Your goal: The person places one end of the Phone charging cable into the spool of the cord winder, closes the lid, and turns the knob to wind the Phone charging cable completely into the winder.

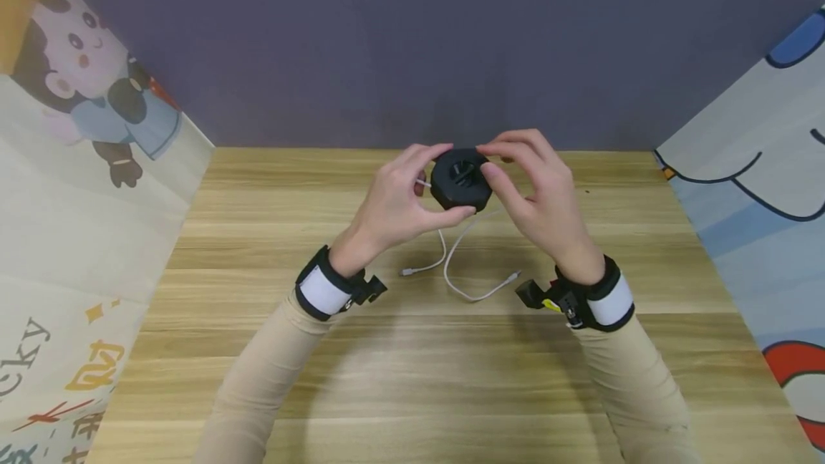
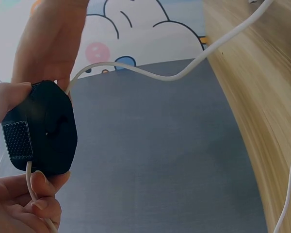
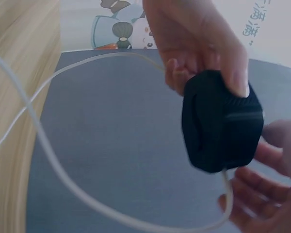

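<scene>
A black, many-sided cable winder [image 1: 445,192] with a raised grip at its centre is held up above the far part of the table. My left hand [image 1: 396,199] holds it from the left, thumb along the near edge and fingers at the far edge. The right hand [image 1: 538,188] pinches its upper right edge with thumb and forefinger. A white cable [image 3: 63,170] comes out of the winder on both sides. In the left wrist view, one strand of the cable [image 2: 30,179] passes over the curled lower fingers of the left hand.
Both cable ends, each with a small plug [image 1: 407,272], hang or lie over the wooden table [image 1: 412,378] in front of the hands. A dark grey wall panel [image 1: 387,49] stands at the back. Cartoon-printed sheets [image 1: 77,220] flank the table on both sides.
</scene>
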Available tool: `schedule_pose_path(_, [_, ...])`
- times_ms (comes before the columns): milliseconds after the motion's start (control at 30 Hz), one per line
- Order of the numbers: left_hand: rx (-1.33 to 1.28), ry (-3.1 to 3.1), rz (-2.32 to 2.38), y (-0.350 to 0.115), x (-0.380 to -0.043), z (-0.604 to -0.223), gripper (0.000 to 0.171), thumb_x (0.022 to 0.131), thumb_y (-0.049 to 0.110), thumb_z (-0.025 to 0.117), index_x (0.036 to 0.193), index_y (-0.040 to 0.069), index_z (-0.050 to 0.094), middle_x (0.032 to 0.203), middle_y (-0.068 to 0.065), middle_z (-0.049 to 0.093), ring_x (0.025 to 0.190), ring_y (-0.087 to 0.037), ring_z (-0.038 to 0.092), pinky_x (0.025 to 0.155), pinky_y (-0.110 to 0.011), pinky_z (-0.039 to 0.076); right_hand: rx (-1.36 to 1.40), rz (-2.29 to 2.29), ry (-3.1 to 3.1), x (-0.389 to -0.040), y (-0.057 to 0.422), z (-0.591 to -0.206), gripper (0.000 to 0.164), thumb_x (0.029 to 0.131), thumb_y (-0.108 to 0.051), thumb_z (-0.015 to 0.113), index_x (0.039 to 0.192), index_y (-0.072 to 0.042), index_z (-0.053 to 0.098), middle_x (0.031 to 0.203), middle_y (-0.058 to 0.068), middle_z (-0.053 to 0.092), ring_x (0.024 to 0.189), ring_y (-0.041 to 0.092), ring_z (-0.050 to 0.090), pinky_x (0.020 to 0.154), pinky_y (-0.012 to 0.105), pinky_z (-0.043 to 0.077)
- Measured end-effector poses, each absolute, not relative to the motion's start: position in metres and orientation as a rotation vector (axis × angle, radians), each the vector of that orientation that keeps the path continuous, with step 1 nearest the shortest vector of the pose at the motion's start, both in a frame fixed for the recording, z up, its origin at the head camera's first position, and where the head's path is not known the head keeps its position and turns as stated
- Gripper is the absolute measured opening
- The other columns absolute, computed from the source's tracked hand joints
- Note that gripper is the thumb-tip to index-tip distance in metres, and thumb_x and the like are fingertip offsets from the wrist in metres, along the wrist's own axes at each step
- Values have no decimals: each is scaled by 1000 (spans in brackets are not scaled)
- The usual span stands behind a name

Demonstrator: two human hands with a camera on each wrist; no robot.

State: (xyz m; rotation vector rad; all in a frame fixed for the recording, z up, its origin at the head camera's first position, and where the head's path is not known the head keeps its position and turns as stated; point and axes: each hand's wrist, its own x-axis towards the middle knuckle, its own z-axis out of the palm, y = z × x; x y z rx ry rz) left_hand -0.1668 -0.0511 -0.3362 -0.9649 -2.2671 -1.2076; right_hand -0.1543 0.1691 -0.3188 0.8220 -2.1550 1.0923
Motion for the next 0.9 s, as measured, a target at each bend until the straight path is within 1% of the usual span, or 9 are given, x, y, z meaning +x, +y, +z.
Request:
schedule_pose_path(67, [-966, -2268, -1200, -50, -167, -337, 79, 73, 34, 94, 134, -5, 62, 110, -14, 69, 72, -16, 57, 62, -25, 49, 809, 1072, -2206, -154, 167, -316, 23, 100, -14, 68, 121, -4, 74, 119, 14, 66, 105, 28, 64, 88, 28, 50])
schedule_pose_path(133, [-967, -2269, -1198, -50, -166, -338, 79, 73, 34, 94, 134, -4, 62, 110, -14, 68, 72, -18, 57, 63, -25, 49, 795, 1034, -2269, -154, 164, -314, 25, 101, -15, 67, 124, -6, 73, 120, 14, 65, 98, 25, 63, 78, 27, 49])
schedule_pose_path(267, [-978, -2268, -1200, -48, -165, -339, 78, 73, 35, 94, 134, -3, 63, 110, -13, 69, 72, -21, 59, 63, -25, 49, 756, 992, -2359, -154, 162, -314, 27, 102, -20, 67, 125, -8, 73, 118, 12, 66, 87, 20, 59, 62, 29, 41])
schedule_pose_path(333, [-980, -2266, -1204, -48, -165, -339, 78, 73, 35, 94, 134, -3, 63, 111, -13, 69, 72, -21, 58, 63, -25, 49, 753, 997, -2376, -155, 161, -314, 26, 102, -21, 67, 124, -8, 73, 117, 11, 66, 85, 18, 57, 62, 28, 41])
schedule_pose_path(433, [-975, -2267, -1205, -47, -164, -340, 78, 73, 34, 94, 133, -3, 63, 110, -13, 69, 72, -20, 58, 63, -25, 49, 762, 1032, -2373, -156, 160, -315, 24, 102, -19, 66, 121, -8, 74, 115, 10, 67, 86, 18, 58, 68, 29, 45])
schedule_pose_path(533, [-975, -2276, -1201, -48, -164, -340, 78, 73, 35, 94, 133, -4, 63, 110, -13, 69, 71, -21, 58, 63, -25, 49, 773, 1049, -2355, -158, 160, -316, 22, 101, -18, 67, 119, -9, 75, 113, 10, 67, 95, 20, 60, 75, 31, 45])
schedule_pose_path(667, [-982, -2284, -1200, -48, -164, -340, 78, 73, 35, 93, 134, -3, 63, 112, -14, 69, 72, -23, 59, 63, -25, 49, 785, 1053, -2316, -157, 160, -318, 19, 98, -17, 71, 115, -10, 77, 113, 12, 64, 99, 24, 59, 75, 34, 41])
schedule_pose_path(800, [-991, -2277, -1197, -48, -164, -339, 79, 73, 35, 94, 134, -4, 63, 113, -14, 69, 72, -24, 59, 63, -26, 49, 790, 1079, -2276, -156, 159, -319, 15, 95, -14, 75, 109, -11, 80, 113, 14, 59, 88, 23, 53, 71, 31, 36])
schedule_pose_path(900, [-992, -2278, -1192, -48, -164, -339, 79, 73, 36, 94, 134, -4, 63, 113, -14, 69, 71, -22, 58, 63, -26, 48, 789, 1109, -2248, -155, 159, -319, 12, 92, -11, 78, 104, -11, 81, 110, 14, 58, 83, 22, 50, 70, 29, 35])
